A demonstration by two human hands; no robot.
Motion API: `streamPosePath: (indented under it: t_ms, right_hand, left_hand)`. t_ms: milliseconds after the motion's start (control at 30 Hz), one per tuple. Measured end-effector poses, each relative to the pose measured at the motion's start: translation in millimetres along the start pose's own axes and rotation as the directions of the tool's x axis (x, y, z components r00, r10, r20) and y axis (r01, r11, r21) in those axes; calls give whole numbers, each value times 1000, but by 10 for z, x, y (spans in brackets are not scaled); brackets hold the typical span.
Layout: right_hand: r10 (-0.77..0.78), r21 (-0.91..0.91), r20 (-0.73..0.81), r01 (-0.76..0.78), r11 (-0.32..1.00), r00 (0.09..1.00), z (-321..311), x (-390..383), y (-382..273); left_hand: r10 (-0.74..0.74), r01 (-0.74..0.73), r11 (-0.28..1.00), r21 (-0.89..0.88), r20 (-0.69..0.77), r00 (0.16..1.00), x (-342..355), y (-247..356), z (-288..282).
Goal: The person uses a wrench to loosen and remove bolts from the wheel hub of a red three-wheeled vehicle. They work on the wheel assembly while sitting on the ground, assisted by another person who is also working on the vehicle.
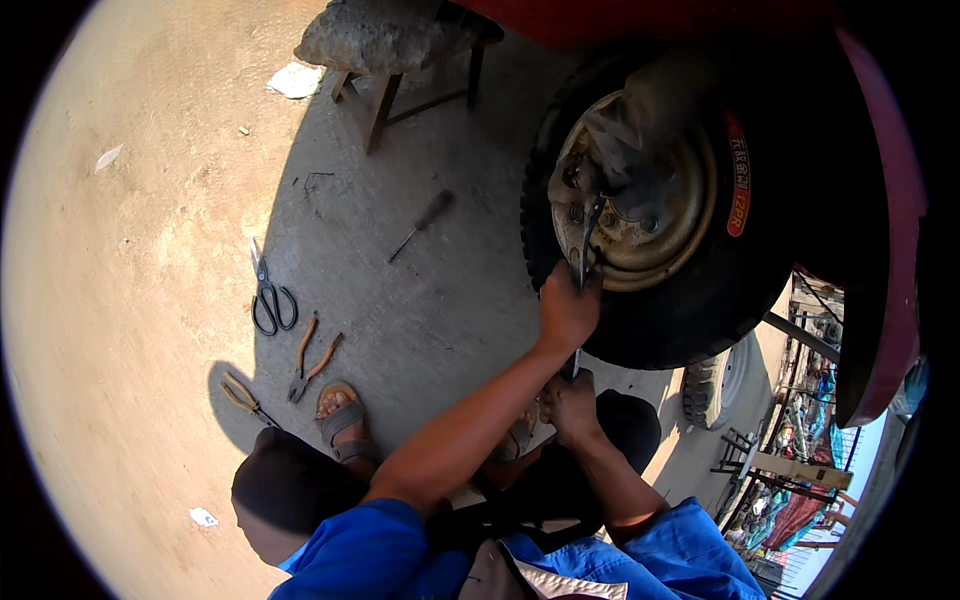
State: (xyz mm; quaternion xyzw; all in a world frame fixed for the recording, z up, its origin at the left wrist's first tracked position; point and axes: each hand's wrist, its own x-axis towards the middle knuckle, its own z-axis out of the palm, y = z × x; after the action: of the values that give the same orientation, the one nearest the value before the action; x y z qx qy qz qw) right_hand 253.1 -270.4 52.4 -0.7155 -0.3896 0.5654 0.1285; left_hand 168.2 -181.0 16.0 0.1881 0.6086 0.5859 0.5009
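A long metal tool [588,232], which looks like a wrench, reaches from the greasy hub [640,195] down toward my lap. Wrapped around its middle is my left hand [570,308], closed, just outside the tyre. My right hand [570,407] is closed on the lower end of the same tool, near my knee. The tool's upper end meets the hub, but its jaws are hard to make out there. Around the hub is a dirty cream rim [690,225], mounted in a large black tyre [640,335] with a red label.
On the ground to my left lie black-handled scissors [270,305], rusty-handled pliers [306,365], yellow-handled pliers [243,397] and a screwdriver [420,226]. A padded wooden stool [385,45] stands at the far side. Red bodywork [890,230] overhangs the wheel. Another tyre [712,385] stands behind.
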Motion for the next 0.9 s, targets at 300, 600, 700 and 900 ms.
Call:
streamPosePath:
  t_ms: [300,600,700,900]
  right_hand:
    - [-418,-223,131,437,871,899,-417,698,1217]
    - [-378,-779,156,349,521,912,-455,587,1166]
    - [-390,-816,206,378,438,897,-570,719,1425]
    - [-475,-850,346,485,208,809,-689,791,1534]
  left_hand:
    - [-306,350,902,253,-197,931,-394,-4,126]
    - [-336,381,895,233,-210,918,-371,140,73]
    - [-342,387,894,226,-213,915,-376,95,83]
    - [-336,385,896,221,-228,914,-360,60,59]
